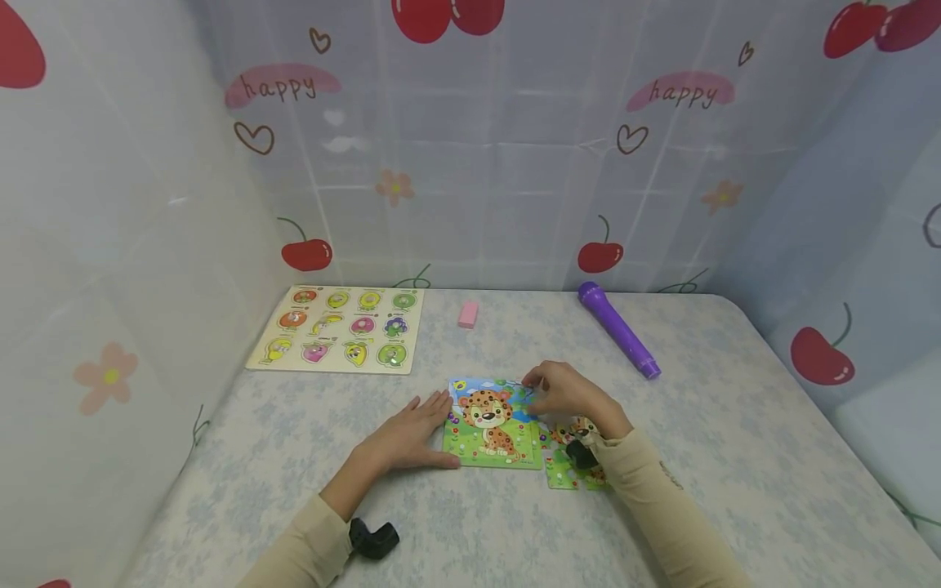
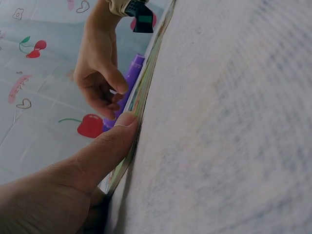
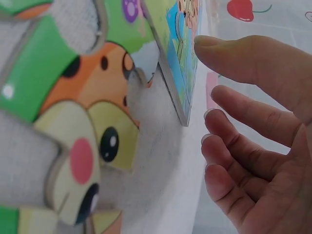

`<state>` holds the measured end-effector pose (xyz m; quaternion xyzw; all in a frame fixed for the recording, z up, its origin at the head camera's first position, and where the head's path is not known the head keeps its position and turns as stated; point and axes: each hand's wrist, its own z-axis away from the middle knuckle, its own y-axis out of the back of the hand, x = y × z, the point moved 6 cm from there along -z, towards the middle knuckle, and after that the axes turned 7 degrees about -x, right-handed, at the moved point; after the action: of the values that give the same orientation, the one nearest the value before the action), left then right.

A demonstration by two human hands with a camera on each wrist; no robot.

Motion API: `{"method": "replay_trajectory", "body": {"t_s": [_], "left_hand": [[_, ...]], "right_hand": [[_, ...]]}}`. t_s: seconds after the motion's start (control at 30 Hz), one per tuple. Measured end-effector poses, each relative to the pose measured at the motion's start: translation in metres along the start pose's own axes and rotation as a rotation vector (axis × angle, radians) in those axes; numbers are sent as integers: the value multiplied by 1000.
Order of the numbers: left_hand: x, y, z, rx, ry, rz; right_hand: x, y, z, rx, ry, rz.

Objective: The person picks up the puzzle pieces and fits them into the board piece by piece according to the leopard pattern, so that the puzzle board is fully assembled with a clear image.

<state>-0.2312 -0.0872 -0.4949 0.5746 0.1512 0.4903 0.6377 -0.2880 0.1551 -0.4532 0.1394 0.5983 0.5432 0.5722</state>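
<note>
A square jigsaw puzzle [image 1: 470,456] with a cartoon leopard lies flat on the table before me. My left hand [image 1: 404,437] rests along its left side with the fingers extended; in the left wrist view the thumb [image 2: 105,156] touches the edge. Over the upper right corner hovers my right hand [image 1: 566,394]. Its fingers are loosely bent and hold nothing in the right wrist view, where the thumb [image 3: 243,58] stands apart from them. Loose jigsaw pieces [image 1: 562,474] with leopard faces and grass lie right of the puzzle, partly hidden by the right wrist.
A wooden fruit board [image 1: 334,335] lies at the back left. Behind the puzzle is a pink block [image 1: 468,315], and a purple microphone-shaped stick [image 1: 617,328] lies at the back right. A printed curtain [image 1: 478,163] surrounds the table [image 1: 470,531].
</note>
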Motion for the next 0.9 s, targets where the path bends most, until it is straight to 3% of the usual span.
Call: {"method": "replay_trajectory", "body": {"t_s": [0.53, 0.9], "left_hand": [[3, 4, 3, -5, -2, 10], [2, 2, 1, -5, 5, 7]], "right_hand": [[17, -8, 36, -9, -11, 39], [23, -14, 56, -31, -1, -40]]}}
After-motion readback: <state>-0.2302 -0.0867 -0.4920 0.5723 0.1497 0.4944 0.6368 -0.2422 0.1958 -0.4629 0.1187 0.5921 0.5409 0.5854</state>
